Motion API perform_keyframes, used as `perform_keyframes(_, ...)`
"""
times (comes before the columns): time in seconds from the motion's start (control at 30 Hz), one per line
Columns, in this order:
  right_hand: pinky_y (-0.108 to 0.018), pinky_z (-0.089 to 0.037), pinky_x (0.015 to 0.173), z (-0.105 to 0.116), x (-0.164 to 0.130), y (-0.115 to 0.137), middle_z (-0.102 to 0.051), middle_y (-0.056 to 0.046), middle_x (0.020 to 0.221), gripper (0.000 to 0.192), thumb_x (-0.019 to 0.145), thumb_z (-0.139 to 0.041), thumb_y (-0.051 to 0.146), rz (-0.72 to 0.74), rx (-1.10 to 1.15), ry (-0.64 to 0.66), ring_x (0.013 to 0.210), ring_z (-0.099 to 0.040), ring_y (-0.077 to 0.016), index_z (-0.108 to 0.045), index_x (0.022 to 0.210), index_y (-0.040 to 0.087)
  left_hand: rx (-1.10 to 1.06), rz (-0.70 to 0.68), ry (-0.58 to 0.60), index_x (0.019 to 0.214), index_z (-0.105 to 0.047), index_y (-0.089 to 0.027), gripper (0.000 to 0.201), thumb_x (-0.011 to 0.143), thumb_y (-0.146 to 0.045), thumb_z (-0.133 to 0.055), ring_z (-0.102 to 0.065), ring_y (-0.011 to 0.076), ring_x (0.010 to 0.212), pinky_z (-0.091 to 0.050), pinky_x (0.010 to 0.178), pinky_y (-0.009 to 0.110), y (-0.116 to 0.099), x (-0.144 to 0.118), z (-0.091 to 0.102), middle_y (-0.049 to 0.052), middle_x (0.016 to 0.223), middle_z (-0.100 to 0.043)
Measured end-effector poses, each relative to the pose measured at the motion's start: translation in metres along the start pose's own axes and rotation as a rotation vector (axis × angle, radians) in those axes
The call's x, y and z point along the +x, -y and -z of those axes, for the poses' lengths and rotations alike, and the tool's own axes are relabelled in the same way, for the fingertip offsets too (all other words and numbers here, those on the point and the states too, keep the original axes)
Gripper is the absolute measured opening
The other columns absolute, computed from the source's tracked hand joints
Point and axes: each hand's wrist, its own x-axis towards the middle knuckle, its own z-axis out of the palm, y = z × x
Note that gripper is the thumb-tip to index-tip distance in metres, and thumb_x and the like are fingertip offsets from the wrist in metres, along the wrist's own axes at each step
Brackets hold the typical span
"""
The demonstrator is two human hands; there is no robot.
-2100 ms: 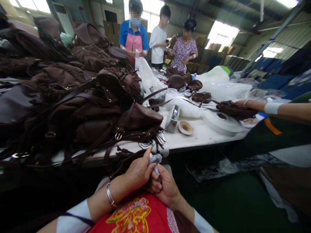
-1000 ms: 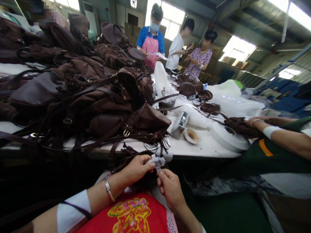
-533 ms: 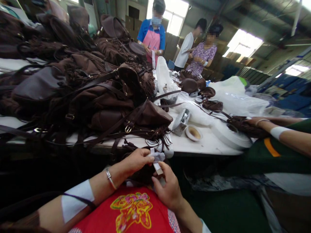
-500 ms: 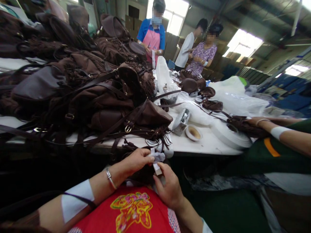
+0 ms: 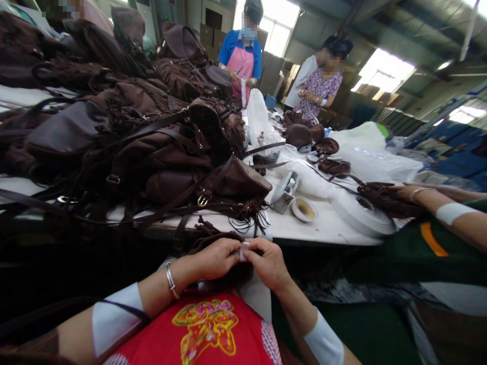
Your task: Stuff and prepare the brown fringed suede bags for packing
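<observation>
Left hand (image 5: 215, 258) and right hand (image 5: 268, 263) meet below the desk (image 5: 304, 230) edge, fingers pinching a small white piece (image 5: 243, 252), probably paper wrapping, against a dark bag (image 5: 213, 238) on the lap. Wrap looks nearly closed.

White table (image 5: 323, 230), long, running away from the near edge. Heaped on its left half: pile of brown fringed bags (image 5: 152, 137), straps and buckles trailing over the edge. Just right of the pile: small metal device (image 5: 286, 188), tilted; touching or nearly touching it, a shallow white dish (image 5: 303, 209) with brown residue. Right of the dish: flat white roll (image 5: 361, 215). Beyond the dish: clear plastic bags (image 5: 365, 152), white bag (image 5: 258, 119) standing upright, several smaller brown pieces (image 5: 335, 165) scattered between.
</observation>
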Motion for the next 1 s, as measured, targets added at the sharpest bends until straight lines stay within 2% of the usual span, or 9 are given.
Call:
perform_keyframes(0.13,-0.033,-0.054,0.083,-0.002,-0.003,0.006,-0.077,-0.002,0.087,0.010,0.072,-0.071,0.019,-0.122,0.040,-0.079,0.085,-0.071,-0.0211,-0.077,0.078,0.023,0.068,0.093,0.024,0.086,-0.069,-0.015,0.022,0.089,-0.033,-0.056,-0.056,0.0153,0.070,-0.039,0.063,0.025,-0.003,-0.002,0.004,0.001,0.077,-0.065)
perform_keyframes(0.23,-0.033,-0.054,0.082,-0.006,-0.006,0.007,-0.077,-0.003,0.086,0.007,0.073,-0.072,0.024,-0.133,0.065,-0.113,0.085,-0.071,-0.0214,-0.078,0.077,0.023,0.073,0.164,0.016,0.080,-0.067,-0.016,0.032,0.091,-0.043,-0.056,-0.051,0.0131,0.062,-0.033,0.056,0.024,-0.004,0.000,0.003,-0.002,0.069,-0.061)
perform_keyframes(0.3,-0.033,-0.055,0.081,-0.007,-0.007,0.005,-0.077,-0.004,0.086,0.006,0.074,-0.071,0.026,-0.135,0.084,-0.118,0.085,-0.071,-0.0213,-0.077,0.076,0.022,0.062,0.188,-0.014,0.073,-0.065,-0.016,0.034,0.091,-0.042,-0.055,-0.047,0.0120,0.060,-0.031,0.055,0.024,-0.003,0.001,0.000,-0.002,0.065,-0.058)
perform_keyframes(0.37,-0.032,-0.056,0.078,-0.004,-0.006,0.003,-0.077,-0.004,0.087,0.008,0.075,-0.070,0.027,-0.148,0.114,-0.064,0.082,-0.071,-0.0207,-0.076,0.079,0.022,0.047,0.203,-0.044,0.069,-0.063,-0.016,0.030,0.089,-0.037,-0.056,-0.045,0.0113,0.059,-0.030,0.054,0.024,-0.002,0.002,-0.002,-0.003,0.063,-0.056)
perform_keyframes(0.47,-0.031,-0.056,0.075,0.008,0.000,0.005,-0.076,-0.003,0.089,0.018,0.080,-0.067,0.027,-0.151,0.152,0.094,0.080,-0.070,-0.0192,-0.072,0.096,0.022,0.063,0.209,-0.065,0.069,-0.063,-0.016,0.024,0.086,-0.031,-0.057,-0.044,0.0108,0.059,-0.028,0.054,0.025,-0.001,0.002,-0.005,-0.004,0.062,-0.055)
perform_keyframes(0.67,-0.029,-0.047,0.082,0.029,0.019,0.031,-0.071,-0.003,0.090,0.015,0.084,-0.064,0.016,0.139,-0.342,0.333,0.087,-0.064,-0.0166,-0.076,0.093,0.021,0.102,0.140,-0.050,0.073,-0.066,-0.016,0.024,0.088,-0.032,-0.058,-0.050,0.0118,0.062,-0.031,0.057,0.024,0.001,0.002,-0.006,-0.003,0.065,-0.060)
perform_keyframes(0.8,-0.027,-0.044,0.075,0.026,0.028,0.045,-0.069,-0.004,0.083,0.019,0.086,-0.060,0.014,0.156,-0.570,0.462,0.081,-0.062,-0.0162,-0.077,0.082,0.020,0.151,0.106,-0.028,0.073,-0.068,-0.016,0.022,0.088,-0.029,-0.058,-0.052,0.0123,0.063,-0.031,0.059,0.024,-0.001,0.002,-0.005,-0.002,0.066,-0.062)
perform_keyframes(0.9,-0.029,-0.042,0.070,0.020,0.030,0.048,-0.071,-0.005,0.081,0.021,0.087,-0.058,0.015,0.134,-0.725,0.487,0.077,-0.062,-0.0176,-0.076,0.077,0.019,0.217,0.111,-0.039,0.072,-0.068,-0.017,0.021,0.088,-0.027,-0.057,-0.053,0.0135,0.063,-0.032,0.060,0.026,-0.004,0.003,-0.006,-0.001,0.066,-0.063)
perform_keyframes(1.0,-0.030,-0.040,0.065,0.012,0.027,0.041,-0.071,-0.006,0.079,0.019,0.087,-0.060,0.015,0.176,-0.856,0.413,0.072,-0.062,-0.0190,-0.073,0.073,0.019,0.270,0.121,-0.048,0.071,-0.067,-0.017,0.022,0.087,-0.027,-0.057,-0.054,0.0149,0.063,-0.032,0.060,0.027,-0.006,0.004,-0.008,0.001,0.067,-0.064)
